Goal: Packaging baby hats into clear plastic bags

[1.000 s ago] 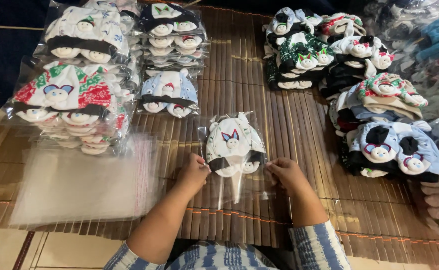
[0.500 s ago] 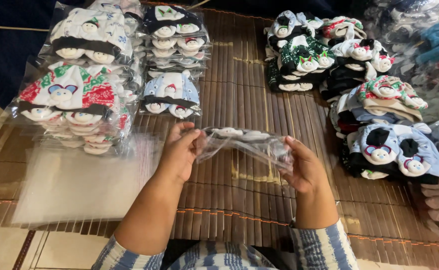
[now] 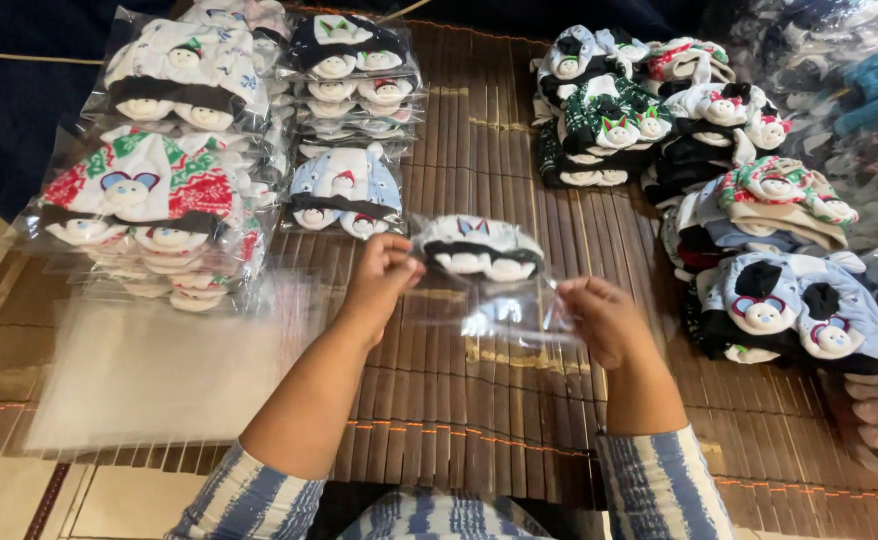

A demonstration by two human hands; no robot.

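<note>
The clear plastic bag (image 3: 489, 290) with a small white and black knitted hat (image 3: 479, 247) inside is now held up flat above the bamboo mat (image 3: 459, 420); half a second ago it was turned edge-on, and before that it lay lower with the hat facing the person. The hat sits at the bag's far end, so the empty open end hangs toward the person, which looks to me like the flap is being readied for closing. The left hand (image 3: 379, 280) pinches the bag's left edge, and the right hand (image 3: 599, 315) is closed on its right edge. Left of the bag lie empty clear bags (image 3: 159, 375) and stacks of bagged hats (image 3: 149, 200); right of it, loose unbagged hats (image 3: 769, 300).
</note>
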